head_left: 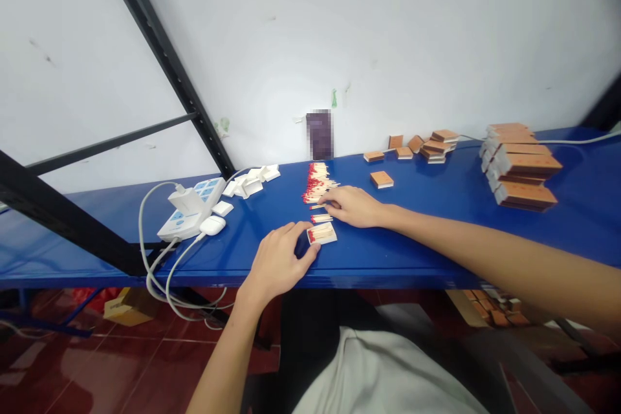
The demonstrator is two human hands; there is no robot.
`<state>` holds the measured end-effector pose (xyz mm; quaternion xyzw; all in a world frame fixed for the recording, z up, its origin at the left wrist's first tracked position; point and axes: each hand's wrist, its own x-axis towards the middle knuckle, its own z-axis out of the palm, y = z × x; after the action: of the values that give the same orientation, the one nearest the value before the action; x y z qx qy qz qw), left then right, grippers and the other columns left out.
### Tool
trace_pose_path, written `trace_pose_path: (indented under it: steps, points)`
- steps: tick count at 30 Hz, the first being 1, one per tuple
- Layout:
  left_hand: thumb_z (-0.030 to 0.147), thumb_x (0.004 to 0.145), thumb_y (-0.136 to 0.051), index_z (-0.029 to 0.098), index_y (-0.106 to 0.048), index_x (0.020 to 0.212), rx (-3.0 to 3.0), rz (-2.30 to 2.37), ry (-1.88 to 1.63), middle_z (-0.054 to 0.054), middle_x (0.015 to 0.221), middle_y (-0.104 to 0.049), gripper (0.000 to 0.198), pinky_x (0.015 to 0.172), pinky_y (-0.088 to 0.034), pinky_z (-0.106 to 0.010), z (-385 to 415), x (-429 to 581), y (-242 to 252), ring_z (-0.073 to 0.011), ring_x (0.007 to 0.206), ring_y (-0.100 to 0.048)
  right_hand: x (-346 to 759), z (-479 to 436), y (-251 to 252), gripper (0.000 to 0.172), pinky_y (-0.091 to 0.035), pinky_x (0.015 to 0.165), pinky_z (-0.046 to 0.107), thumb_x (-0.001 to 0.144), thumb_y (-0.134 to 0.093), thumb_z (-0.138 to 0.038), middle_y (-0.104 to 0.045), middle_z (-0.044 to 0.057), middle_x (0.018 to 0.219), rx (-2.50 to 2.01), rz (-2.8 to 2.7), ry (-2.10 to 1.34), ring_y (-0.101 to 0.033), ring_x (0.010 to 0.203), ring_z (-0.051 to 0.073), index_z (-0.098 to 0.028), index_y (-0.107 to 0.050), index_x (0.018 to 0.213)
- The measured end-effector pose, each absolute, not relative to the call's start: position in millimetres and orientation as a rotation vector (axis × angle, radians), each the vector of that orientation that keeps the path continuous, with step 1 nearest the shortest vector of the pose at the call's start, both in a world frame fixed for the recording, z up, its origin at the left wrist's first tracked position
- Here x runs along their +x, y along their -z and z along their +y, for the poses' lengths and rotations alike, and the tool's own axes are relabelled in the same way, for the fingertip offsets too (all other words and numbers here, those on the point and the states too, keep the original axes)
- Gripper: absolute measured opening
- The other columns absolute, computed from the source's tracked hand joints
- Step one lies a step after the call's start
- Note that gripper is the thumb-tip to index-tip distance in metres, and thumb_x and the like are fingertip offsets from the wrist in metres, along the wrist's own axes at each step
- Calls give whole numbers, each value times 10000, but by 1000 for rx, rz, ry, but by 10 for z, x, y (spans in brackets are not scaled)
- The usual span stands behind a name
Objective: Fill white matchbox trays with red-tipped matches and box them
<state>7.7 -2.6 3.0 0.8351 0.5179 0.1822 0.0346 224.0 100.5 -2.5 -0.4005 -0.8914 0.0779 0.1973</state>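
Note:
A small white matchbox tray [330, 239] with red-tipped matches in it lies near the front of the blue table. My left hand [280, 259] holds the tray at its left end, thumb on the near side and fingertips at the far corner. Just beyond the tray is a short row of matches [321, 218]. My right hand [356, 206] reaches in from the right with its fingers pinched at a match [316, 207]; the exact grip is partly hidden. Directly behind these fingers lies a long heap of matches [317, 180], mostly with red heads to the left.
Several white trays [250, 184] lie at the left, beside a power strip [187, 217] with cables and a white charging case [212, 225]. Brown matchboxes [434, 145] lie at the back right, with a taller stack [521, 168] farther right. A black shelf post [169, 65] rises at left.

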Motion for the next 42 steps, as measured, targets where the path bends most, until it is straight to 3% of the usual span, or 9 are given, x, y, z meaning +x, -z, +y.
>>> trace_pose_path:
  steps: [7,12,17,26,42]
  points:
    - [393,975,-532,244,-605,1230,2572,1597,-568,-43,1042,-669,305,692,-419,-306,-14,83,-30,-232,904,-626,2226,1026,49,280,-438,764,280,933,-491,-254,-748,41,1008,-1051,-2474,-247,-660,899,196,-230,-743,1054]
    - [397,974,-532,243,-609,1225,2565,1605,-578,-43,1043,-672,305,683,-421,-306,-30,83,-29,-228,886,-627,2205,1005,35,317,-446,808,288,926,-483,-241,-745,42,1047,-1029,-2462,-269,-659,935,196,-227,-726,1128]
    - [395,974,-532,247,-608,1219,2559,1604,-575,-36,1051,-676,296,682,-420,-310,-34,81,-28,-226,880,-625,2202,984,14,305,-449,771,282,911,-478,-219,-752,32,977,-1017,-2464,-265,-660,883,189,-224,-753,1042]
    - [388,974,-527,243,-605,1228,2574,1604,-574,-42,1048,-673,303,708,-431,-315,-29,81,-29,-225,891,-625,2191,985,17,388,-463,913,335,970,-421,-304,-682,58,1269,-1143,-2483,-182,-623,1142,246,-256,-665,1268]
    - [387,971,-534,244,-607,1214,2585,1596,-579,-36,1030,-671,291,705,-428,-313,-24,82,-33,-224,869,-625,2193,963,2,363,-455,843,314,979,-426,-328,-723,78,1098,-1145,-2524,-118,-648,994,233,-246,-713,1187]
